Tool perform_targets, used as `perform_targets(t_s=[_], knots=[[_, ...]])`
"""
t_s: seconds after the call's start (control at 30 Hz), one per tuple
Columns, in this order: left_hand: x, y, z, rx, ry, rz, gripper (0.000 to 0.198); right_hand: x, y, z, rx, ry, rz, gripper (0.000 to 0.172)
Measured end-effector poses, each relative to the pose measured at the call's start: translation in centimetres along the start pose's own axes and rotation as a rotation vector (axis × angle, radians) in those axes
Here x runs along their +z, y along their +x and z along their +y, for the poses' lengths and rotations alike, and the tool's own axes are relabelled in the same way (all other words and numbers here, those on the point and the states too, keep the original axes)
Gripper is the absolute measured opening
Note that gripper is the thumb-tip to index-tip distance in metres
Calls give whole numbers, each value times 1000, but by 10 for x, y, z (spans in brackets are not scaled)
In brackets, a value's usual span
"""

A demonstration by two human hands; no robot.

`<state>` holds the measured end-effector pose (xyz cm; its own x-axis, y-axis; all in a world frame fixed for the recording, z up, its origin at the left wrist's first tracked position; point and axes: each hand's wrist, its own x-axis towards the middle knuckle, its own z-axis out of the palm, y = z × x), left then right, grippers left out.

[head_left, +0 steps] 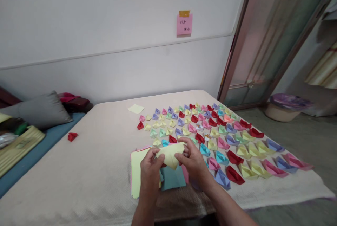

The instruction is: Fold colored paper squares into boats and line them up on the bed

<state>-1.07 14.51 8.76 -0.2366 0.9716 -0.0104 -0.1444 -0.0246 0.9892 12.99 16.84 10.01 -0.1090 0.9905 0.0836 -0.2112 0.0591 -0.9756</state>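
Between my two hands is a pale yellow folded paper [171, 154], raised above the table and coming to a point at the bottom. My left hand [152, 164] pinches its left end with thumb and fingers. At the other end my right hand [191, 157] grips it, thumb in front and fingers behind. Beneath the hands lie a stack of light yellow paper sheets [137, 173] and a teal sheet [173, 178], partly covered by my hands and forearms. Close to my right hand stand folded paper boats, among them a cyan boat [204, 149] and a pink boat [213, 163].
Rows of coloured paper boats [233, 157] spread over the right of the cloth-covered table [105, 169]. A single yellow sheet [136, 109] lies at the back, a crumpled-looking red paper piece [72, 136] at left. Beyond are a grey pillow [44, 110] and a lined bin [285, 108].
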Motion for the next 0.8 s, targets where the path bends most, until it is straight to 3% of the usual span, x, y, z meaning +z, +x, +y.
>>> perform_targets(t_s=[0.33, 0.5, 0.63, 0.8], knots=[[-5, 2, -4, -40, -22, 88, 4, -4, 3, 1, -8, 64, -40, 33], [-5, 0, -3, -41, -45, 76, 3, -5, 2, 6, -68, 41, 21, 32], [-5, -1, -3, -45, -57, 62, 3, -8, 3, 8, -107, -21, -11, 34], [-5, 1, -2, -27, -96, 41, 5, -11, 4, 2, -129, -124, -49, 20]])
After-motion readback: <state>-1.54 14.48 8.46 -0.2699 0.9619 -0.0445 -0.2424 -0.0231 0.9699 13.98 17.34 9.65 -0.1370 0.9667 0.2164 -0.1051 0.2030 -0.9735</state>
